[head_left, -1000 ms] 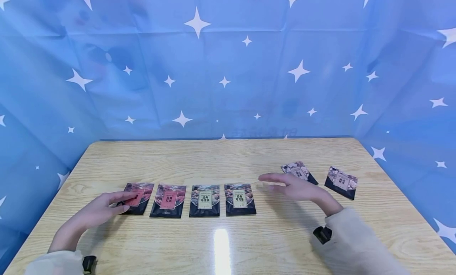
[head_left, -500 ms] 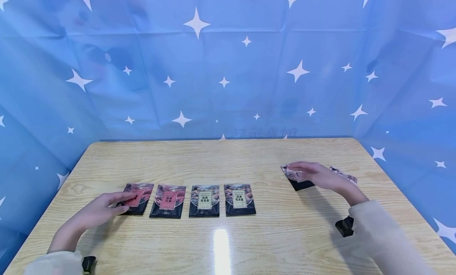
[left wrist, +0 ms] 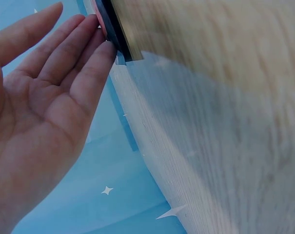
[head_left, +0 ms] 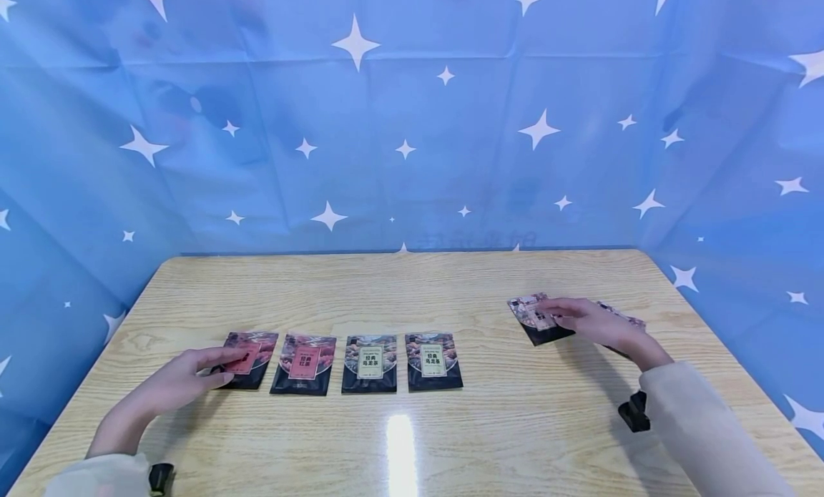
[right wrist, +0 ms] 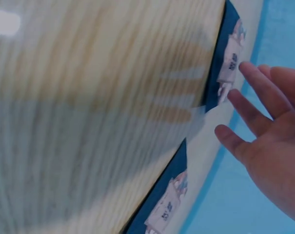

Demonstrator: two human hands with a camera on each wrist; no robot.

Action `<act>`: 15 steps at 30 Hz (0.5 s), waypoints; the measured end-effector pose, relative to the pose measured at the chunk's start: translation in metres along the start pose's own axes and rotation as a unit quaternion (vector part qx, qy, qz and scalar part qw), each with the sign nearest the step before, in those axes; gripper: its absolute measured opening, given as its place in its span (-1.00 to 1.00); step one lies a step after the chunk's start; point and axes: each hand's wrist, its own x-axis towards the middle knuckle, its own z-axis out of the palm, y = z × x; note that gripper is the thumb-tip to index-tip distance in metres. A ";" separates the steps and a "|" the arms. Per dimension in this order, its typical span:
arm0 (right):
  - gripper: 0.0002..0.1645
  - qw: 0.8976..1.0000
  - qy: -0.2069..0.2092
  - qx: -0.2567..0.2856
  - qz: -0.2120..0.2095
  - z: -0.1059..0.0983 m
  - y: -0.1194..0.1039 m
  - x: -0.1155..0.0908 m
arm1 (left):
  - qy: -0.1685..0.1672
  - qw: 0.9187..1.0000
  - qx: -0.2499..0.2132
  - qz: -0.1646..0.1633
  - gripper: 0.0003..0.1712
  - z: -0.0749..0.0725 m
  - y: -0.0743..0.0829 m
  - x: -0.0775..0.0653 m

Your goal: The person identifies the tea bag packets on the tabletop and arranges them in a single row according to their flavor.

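My left hand [head_left: 177,379] lies at the leftmost red-labelled tea sachet [head_left: 257,340], fingertips touching it; the left wrist view has the thumb apart from that sachet [left wrist: 113,29]. Another red-labelled sachet [head_left: 302,365] lies to its right, followed by two green-labelled sachets [head_left: 370,365] [head_left: 434,361], forming one row. On the far right, my right hand [head_left: 595,322] reaches over a tilted pink-labelled sachet [head_left: 528,307]. In the right wrist view its spread fingers are close to the sachet [right wrist: 230,58]; contact is unclear. A second pink-labelled sachet [head_left: 621,315] is partly hidden behind this hand.
Everything lies flat on a light wooden table [head_left: 322,289]. Behind it and along both sides hangs a blue cloth [head_left: 412,175] with white stars. A bright light reflection shows near the table's front. Each sleeve carries a black clip-like piece at the wrist.
From beside the row's right end, my right hand has moved right to the nearer pink-labelled sachet, which now lies turned slightly differently. The left hand has stayed in place.
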 end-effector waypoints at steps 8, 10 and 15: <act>-0.52 1.000 -0.003 -0.004 -0.007 0.007 -0.002 -0.004 | -0.001 1.000 -0.004 -0.002 -0.46 0.000 -0.001 0.000; -0.51 1.000 -0.010 0.002 -0.007 0.008 -0.005 -0.005 | -0.001 1.000 -0.003 -0.002 -0.46 0.000 -0.001 0.000; -0.52 1.000 -0.018 0.003 -0.020 0.008 -0.008 -0.007 | -0.004 1.000 -0.001 0.006 -0.46 0.000 -0.001 0.001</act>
